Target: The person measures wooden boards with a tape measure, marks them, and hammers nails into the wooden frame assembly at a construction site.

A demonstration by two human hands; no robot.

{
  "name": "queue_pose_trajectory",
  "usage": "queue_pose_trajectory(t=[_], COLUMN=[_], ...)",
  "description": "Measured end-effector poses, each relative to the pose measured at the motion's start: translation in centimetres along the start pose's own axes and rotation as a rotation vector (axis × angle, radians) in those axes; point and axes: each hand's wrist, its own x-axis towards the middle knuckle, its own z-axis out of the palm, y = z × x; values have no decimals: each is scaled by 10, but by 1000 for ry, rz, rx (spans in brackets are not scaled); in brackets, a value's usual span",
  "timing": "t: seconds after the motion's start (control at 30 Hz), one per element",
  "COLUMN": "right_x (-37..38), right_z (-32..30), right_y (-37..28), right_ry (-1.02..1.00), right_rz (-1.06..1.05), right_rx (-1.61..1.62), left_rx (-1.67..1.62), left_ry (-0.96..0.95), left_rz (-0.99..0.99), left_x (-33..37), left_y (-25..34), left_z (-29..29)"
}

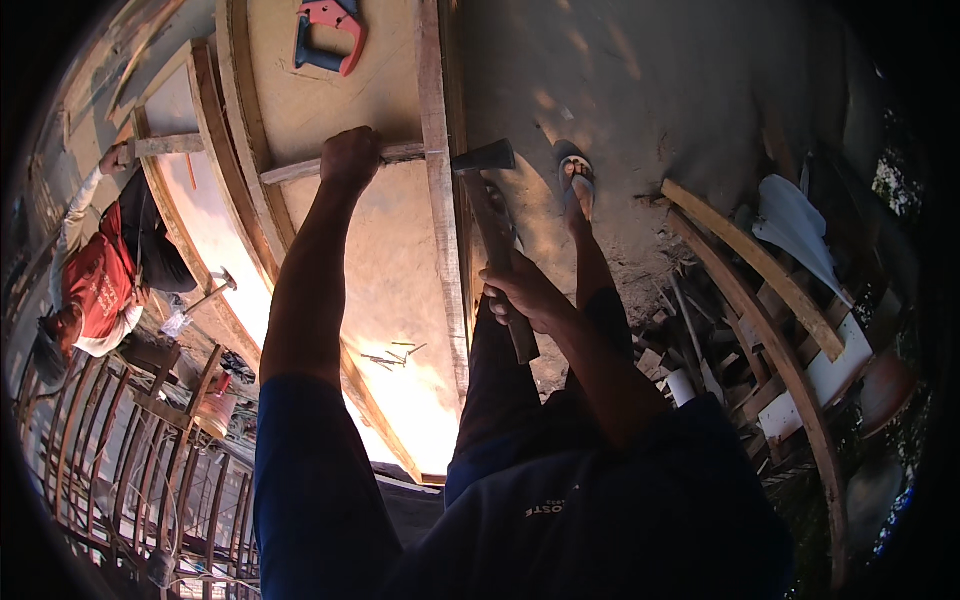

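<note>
My right hand (528, 290) is wrapped round the wooden handle of a hammer (495, 230). Its dark metal head is up beside the long wooden beam (440, 200). To the left of that beam, my left hand (350, 160) is closed over a short wooden crosspiece (300, 168), which meets the beam at its right end. What lies under the left fingers is hidden. A handsaw with a red and black handle (352, 40) rests on the panel (375, 90) beyond this hand. Several nails (395, 357) are scattered on the sunlit part of the panel.
At the left, another person in a red shirt (100, 265) reaches to a wood piece (165, 145). A second hammer (210, 298) lies near them. Curved wooden ribs (235, 180) run along the panel. Scrap wood (760, 300) is piled at the right.
</note>
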Motion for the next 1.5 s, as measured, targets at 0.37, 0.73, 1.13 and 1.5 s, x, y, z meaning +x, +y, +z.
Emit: queue_pose_trajectory(t=[0.37,0.73,1.13,1.5], right_x=[-108,-119,-231,-346], right_z=[-78,7,108,160], right_y=[12,-5,-40,-84], right_ry=[342,140,-291,-685], right_rz=[-33,92,239,247], right_rx=[-677,-998,-669,-743], left_rx=[-743,-1488,-1926,-1284], left_ry=[717,341,1092,1480], left_rz=[-982,-1692,-544,-420], left_x=[-114,-222,-298,-388], left_y=[92,164,191,174], left_z=[59,172,-136,-325])
